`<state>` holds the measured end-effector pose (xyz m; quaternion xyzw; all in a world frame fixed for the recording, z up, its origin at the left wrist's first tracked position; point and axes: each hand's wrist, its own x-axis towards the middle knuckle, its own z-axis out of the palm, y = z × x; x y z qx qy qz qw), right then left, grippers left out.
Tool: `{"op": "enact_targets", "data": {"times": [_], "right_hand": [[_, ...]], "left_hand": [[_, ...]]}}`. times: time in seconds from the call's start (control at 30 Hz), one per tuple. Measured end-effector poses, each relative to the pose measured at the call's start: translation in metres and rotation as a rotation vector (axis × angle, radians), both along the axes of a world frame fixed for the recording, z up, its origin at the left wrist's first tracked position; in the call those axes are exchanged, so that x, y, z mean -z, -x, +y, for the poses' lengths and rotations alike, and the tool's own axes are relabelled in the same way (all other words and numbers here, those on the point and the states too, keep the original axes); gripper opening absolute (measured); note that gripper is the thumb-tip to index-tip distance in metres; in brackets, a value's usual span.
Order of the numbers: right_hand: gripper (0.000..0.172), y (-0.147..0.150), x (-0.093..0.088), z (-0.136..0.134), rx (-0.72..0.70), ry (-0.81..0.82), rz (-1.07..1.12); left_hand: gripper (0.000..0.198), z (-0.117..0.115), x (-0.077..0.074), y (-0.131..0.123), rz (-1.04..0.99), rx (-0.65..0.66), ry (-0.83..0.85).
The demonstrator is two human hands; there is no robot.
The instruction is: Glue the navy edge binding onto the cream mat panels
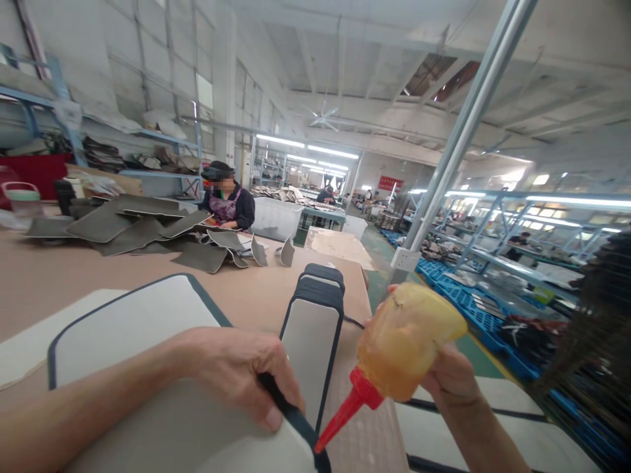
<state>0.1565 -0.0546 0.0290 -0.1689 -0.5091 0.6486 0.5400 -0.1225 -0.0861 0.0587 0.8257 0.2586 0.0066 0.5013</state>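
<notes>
My left hand (241, 371) is closed on the dark edge strip of a pale, rounded panel (197, 427), pinching it between thumb and fingers. My right hand (451, 371) grips a translucent yellow glue bottle (407, 335), tipped downward. Its red nozzle (348, 410) points at the dark edging near the panel's corner, and the tip appears to touch it. Amber liquid shows inside the bottle. Beyond my left hand lies another pale panel with dark edging (142, 322). A stack of narrow, dark-edged pieces (310, 328) stands between my hands on the table.
Grey cut pieces (142, 226) are heaped at the far side of the brown table (266, 263), where a person in a cap (229, 197) sits. A metal post (444, 157) rises at right. Blue pallets (473, 309) and more pale panels (493, 433) lie to the right.
</notes>
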Motion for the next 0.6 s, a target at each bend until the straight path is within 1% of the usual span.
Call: {"op": "enact_targets", "data": {"times": [0.07,0.13,0.27,0.43,0.5,0.6], "right_hand": [[0.057,0.003,-0.002,-0.004,0.057,0.042,-0.017],[0.056,0.005,-0.003,-0.007,0.103,0.041,-0.033],[0.059,0.007,-0.004,-0.009,0.179,0.054,-0.032],[0.068,0.005,0.003,-0.007,0.189,0.029,-0.009],[0.067,0.003,0.007,-0.004,0.206,-0.012,0.013],[0.068,-0.001,0.01,0.0,0.231,-0.044,-0.018]], "left_hand": [[0.046,-0.001,-0.003,0.0,0.001,-0.005,0.008],[0.049,-0.002,-0.006,0.001,-0.006,-0.017,0.021],[0.05,-0.001,-0.007,0.007,-0.033,-0.039,0.039],[0.046,0.0,-0.003,0.015,-0.042,-0.095,0.033],[0.045,0.001,-0.001,0.016,-0.054,-0.095,0.035],[0.045,0.002,0.0,0.018,-0.073,-0.111,0.042]]}}
